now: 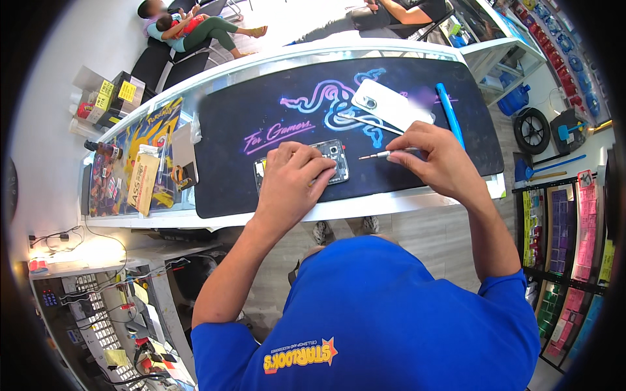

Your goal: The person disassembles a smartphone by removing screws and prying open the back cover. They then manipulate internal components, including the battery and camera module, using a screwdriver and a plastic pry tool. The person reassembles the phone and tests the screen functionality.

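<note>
So, head view, only one. L hand (297, 173): laid over the opened phone (340, 151), fingers bent, thumb reaching over its inner parts; can't tell if it grips or just steadies. R hand (427, 156): pinched nearly closed, thumb + fingers on a slim screwdriver (383, 154); part of handle hidden in the grasp. Tip points L, just beside phone's R edge, apart from it.

Phone: 1 pc., on black mat (225, 186) w/ coloured print, near mat's front edge. Camera end exposed; most of the middle hidden under L hand, a bit of its L edge showing. Inner parts too small to make out.

Other items, same mat: 1 white panel w/ round camera ring (386, 103), beyond R hand, lower R corner washed out; 1 thin pale tool (368, 122), lying by panel, type unclear, near end hidden behind R hand; 1 long blue item (450, 116), far R, kind n/k.

L end of counter: brown packet (144, 182) on yellow-blue printed sheet (163, 130), partly covered. Far side: seated person (186, 32) w/ child; another seated person (398, 13), head cut off by top edge.
</note>
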